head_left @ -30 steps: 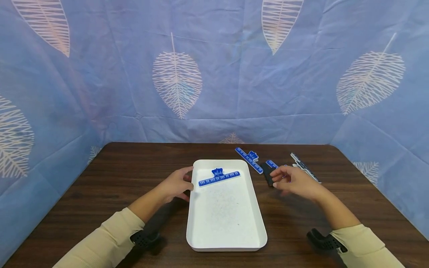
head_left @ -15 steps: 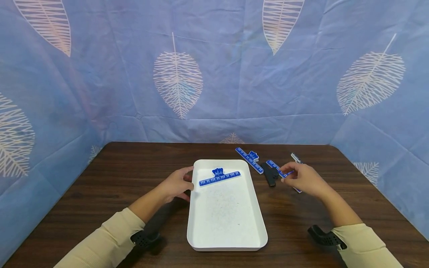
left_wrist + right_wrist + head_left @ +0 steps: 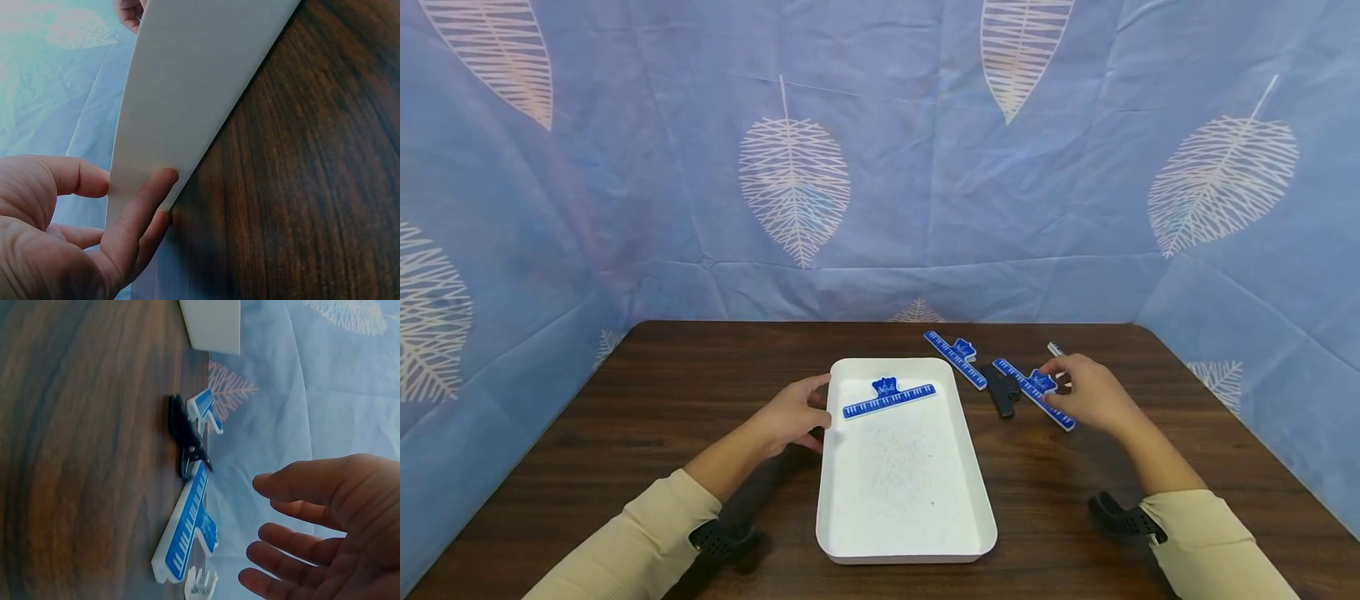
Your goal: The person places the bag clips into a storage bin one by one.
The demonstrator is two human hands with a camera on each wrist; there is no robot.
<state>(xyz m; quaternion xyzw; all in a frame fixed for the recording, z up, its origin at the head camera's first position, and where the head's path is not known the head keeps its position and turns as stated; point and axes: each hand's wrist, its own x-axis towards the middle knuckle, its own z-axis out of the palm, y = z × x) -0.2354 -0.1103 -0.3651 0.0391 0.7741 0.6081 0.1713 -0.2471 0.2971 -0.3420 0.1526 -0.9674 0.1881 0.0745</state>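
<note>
A white tray (image 3: 906, 492) holds a blue-and-white piano-key clip (image 3: 889, 402). My left hand (image 3: 793, 414) touches the tray's left side; in the left wrist view, extended fingers (image 3: 139, 219) lie against its outer wall and the thumb meets the rim. My right hand (image 3: 1092, 396) hovers by the handle of another blue piano-key clip (image 3: 1033, 392), right of the tray. In the right wrist view its spread fingers (image 3: 284, 562) hold nothing and stand apart from that clip (image 3: 184, 525).
A black clip (image 3: 1000, 390) lies between the tray and the nearest blue clip. Behind it sits another blue clip (image 3: 957, 360). A black-and-white clip (image 3: 1055, 349) is partly hidden behind my right hand. A leaf-patterned blue cloth (image 3: 880, 208) hangs behind the wooden table (image 3: 745, 350).
My right hand has moved right from beside the black clip, past the keyed strip of the blue clip, to its handle. The blue clip is now more exposed. My left hand stays at the tray.
</note>
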